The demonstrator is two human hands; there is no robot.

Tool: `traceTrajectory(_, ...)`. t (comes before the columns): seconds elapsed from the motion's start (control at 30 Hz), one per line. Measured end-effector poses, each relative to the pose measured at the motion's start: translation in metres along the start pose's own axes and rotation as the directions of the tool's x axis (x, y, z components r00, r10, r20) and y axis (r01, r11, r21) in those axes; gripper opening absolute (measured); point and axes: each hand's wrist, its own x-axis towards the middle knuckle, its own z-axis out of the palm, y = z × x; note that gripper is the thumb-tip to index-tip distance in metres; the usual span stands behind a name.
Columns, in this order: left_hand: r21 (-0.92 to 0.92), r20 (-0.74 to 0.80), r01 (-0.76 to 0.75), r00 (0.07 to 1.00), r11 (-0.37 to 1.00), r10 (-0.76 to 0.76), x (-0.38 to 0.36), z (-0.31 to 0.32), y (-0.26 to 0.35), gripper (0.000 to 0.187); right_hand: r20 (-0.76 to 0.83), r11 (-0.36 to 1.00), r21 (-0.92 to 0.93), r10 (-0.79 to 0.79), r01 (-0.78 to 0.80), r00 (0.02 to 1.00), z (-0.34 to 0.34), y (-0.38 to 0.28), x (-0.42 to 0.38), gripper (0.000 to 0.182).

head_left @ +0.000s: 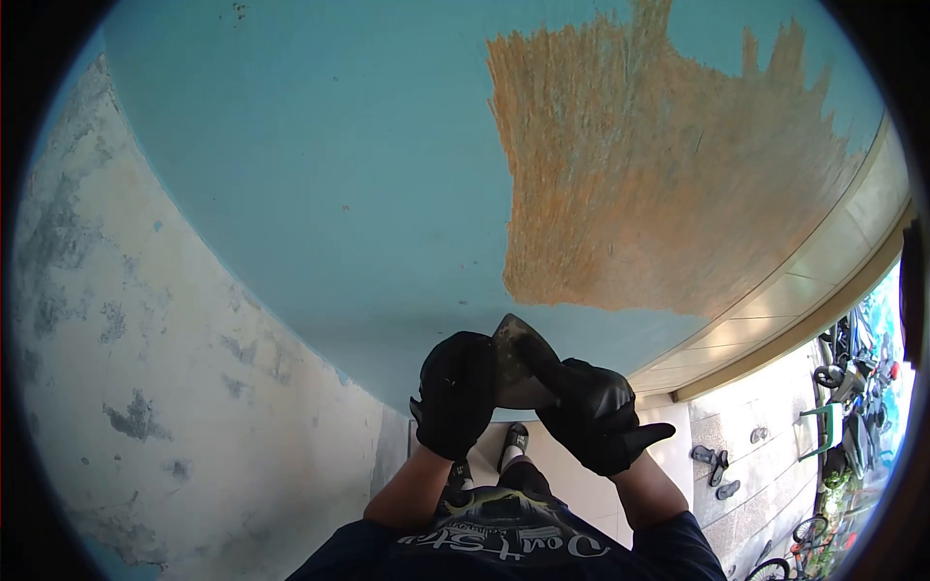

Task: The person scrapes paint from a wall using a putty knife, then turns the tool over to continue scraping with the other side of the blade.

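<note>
Both hands wear black gloves and meet in front of the person's chest, and between them is a folded sheet of sandpaper (518,360) – dark, with one pointed corner that stands up above the fingers. The left hand (455,395) is closed around the left edge of the sheet, the fingers curled over it. The right hand (589,414) pinches the right side of the sheet with its fingers, and its thumb points outward to the right, away from the sheet. So both grips are closed on the same sheet, and the two hands nearly touch each other under it.

Just above the grip, behind the raised corner, is a blue painted wall (320,174). Up and to the right of the hands a large patch (649,184) of this wall is scraped to an orange-brown colour, with rough vertical marks. To the left of the hands the wall surface is pale and worn (126,368), with grey spots.

Below the grip is the person's dark shirt with lettering (504,542), and under it a tiled floor (765,465) – some sandals (712,463) lie there, well to the right of the hands.
</note>
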Motion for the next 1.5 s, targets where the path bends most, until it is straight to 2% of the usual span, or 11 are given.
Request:
traceTrajectory(0.17, -0.081, -0.043, 0.045, 0.998, 0.996, -0.049, 0.004, 0.007, 0.009, 0.015, -0.085, 0.997, 0.040, -0.064, 0.068, 0.994, -0.003, 0.003, 0.000, 0.076)
traceTrajectory(0.3, -0.019, 0.005, 0.012, 1.000, 1.000, -0.012, 0.009, 0.007, 0.009, 0.007, -0.062, 0.998, -0.015, -0.057, 0.056, 0.996, -0.008, 0.003, 0.003, 0.076)
traceTrajectory(0.37, -0.063, -0.045, 0.011, 0.999, 0.998, -0.014, 0.007, 0.011, -0.001, 0.017, -0.043, 0.998, -0.036, -0.044, 0.043, 0.998, -0.007, 0.003, 0.005, 0.077)
traceTrajectory(0.6, -0.059, -0.032, 0.015, 0.999, 0.998, -0.017, 0.010, 0.011, 0.002, 0.017, -0.036, 0.998, -0.050, -0.038, 0.037, 0.999, -0.009, 0.003, 0.007, 0.078)
traceTrajectory(0.7, -0.106, 0.017, 0.092, 0.996, 0.990, -0.090, 0.008, 0.010, -0.010, 0.008, -0.048, 0.999, -0.026, -0.039, 0.038, 0.998, -0.010, 0.001, 0.008, 0.077)
traceTrajectory(0.8, -0.065, -0.060, -0.062, 0.996, 0.996, 0.058, 0.019, 0.012, -0.005, 0.009, -0.026, 1.000, -0.002, -0.002, 0.002, 1.000, -0.011, -0.002, 0.019, 0.073)
traceTrajectory(0.87, -0.042, -0.211, -0.086, 0.975, 0.995, 0.075, 0.040, 0.006, 0.015, 0.007, -0.234, 0.982, -0.031, -0.187, 0.185, 0.954, -0.007, 0.004, 0.035, 0.073)
traceTrajectory(0.93, 0.111, -0.258, -0.193, 0.942, 0.975, 0.216, 0.046, 0.001, 0.042, 0.006, -0.207, 0.986, -0.082, -0.157, 0.142, 0.966, -0.026, -0.012, 0.041, 0.073)
traceTrajectory(1.0, -0.160, -0.106, -0.038, 0.994, 0.986, 0.021, 0.037, -0.006, 0.048, 0.005, -0.125, 0.988, -0.080, -0.142, 0.133, 0.982, -0.029, -0.011, 0.027, 0.075)
traceTrajectory(1.13, 0.061, 0.028, -0.047, 0.999, 0.997, 0.045, 0.008, -0.006, 0.027, 0.005, -0.012, 0.999, 0.029, -0.024, 0.024, 1.000, -0.011, -0.004, 0.003, 0.085)
traceTrajectory(1.5, -0.002, -0.001, 0.012, 1.000, 1.000, -0.012, 0.011, 0.005, 0.010, 0.015, -0.023, 1.000, 0.020, -0.001, 0.001, 1.000, -0.010, -0.001, 0.007, 0.083)
